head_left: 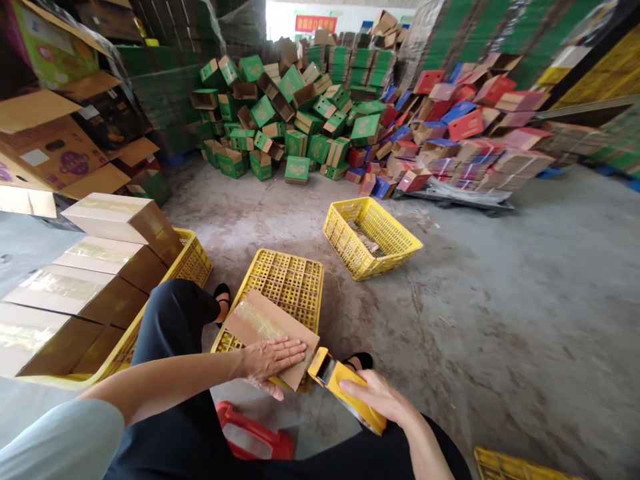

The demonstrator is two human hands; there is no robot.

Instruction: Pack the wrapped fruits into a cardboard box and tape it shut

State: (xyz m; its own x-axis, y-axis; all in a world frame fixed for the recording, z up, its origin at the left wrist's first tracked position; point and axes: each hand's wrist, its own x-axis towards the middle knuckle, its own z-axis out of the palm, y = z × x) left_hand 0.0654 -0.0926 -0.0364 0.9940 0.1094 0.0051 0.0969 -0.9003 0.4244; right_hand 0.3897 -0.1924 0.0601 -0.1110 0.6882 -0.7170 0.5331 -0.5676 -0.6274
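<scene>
A brown cardboard box [260,311] with clear tape along its top lies on an upturned yellow plastic crate [295,273] between my knees. My left hand [273,360] rests flat on the box near its right end, fingers stretched out and thumb over the near edge. In my right hand [377,397] is a yellow tape dispenser [350,393], its front end close to the right end of the box. I cannot tell whether the dispenser touches the box. The fingers beneath it are mostly hidden.
At left, several taped boxes [105,257] fill a yellow crate [195,260]. Ahead stands another yellow crate [375,257] with scraps inside. Green cartons [297,167] and red and blue cartons [465,125] are heaped at the back. A red plastic object [255,433] lies by my legs.
</scene>
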